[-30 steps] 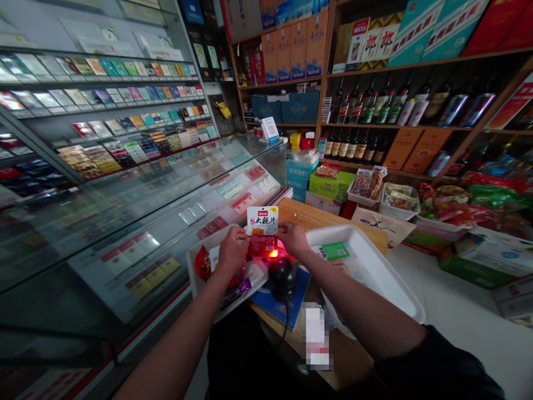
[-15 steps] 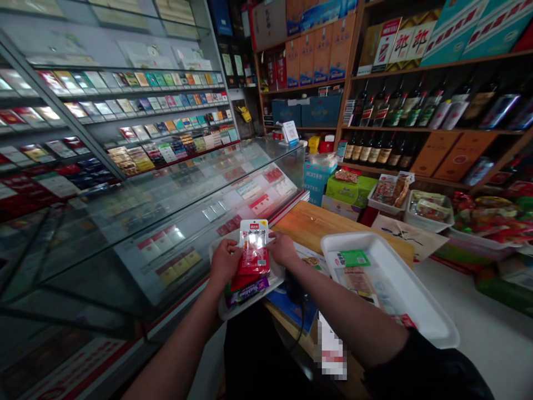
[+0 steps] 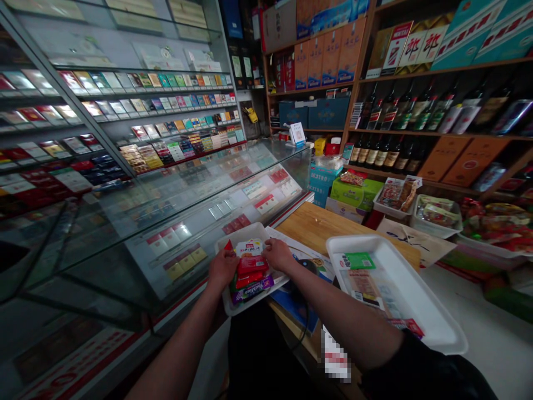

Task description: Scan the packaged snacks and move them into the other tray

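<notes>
A small white tray (image 3: 228, 305) sits close in front of me, with snack packets in it. Uppermost lies a red-and-white snack packet (image 3: 251, 260), tilted back into the tray. My left hand (image 3: 224, 269) pinches at its left side, and a red packet corner (image 3: 229, 245) sticks up above those fingers. At the upper right edge of the red-and-white packet, my right hand (image 3: 278, 255) has its fingers curled closed on it. Below it are another red packet (image 3: 250, 279) and a purple packet (image 3: 255, 289) in the tray's near part.
On the wooden table (image 3: 320, 219) at right stands a larger white tray (image 3: 420, 294) with several packets. A glass display counter (image 3: 200, 194) runs along the left. A dark cable (image 3: 307, 316) hangs near the blue sheet (image 3: 287, 308). Shelves of bottles (image 3: 375, 153) rise behind.
The red-and-white packet has gone from standing up between my hands to lying lower in the small tray. A red corner now shows above my left fingers. The view has shifted slightly.
</notes>
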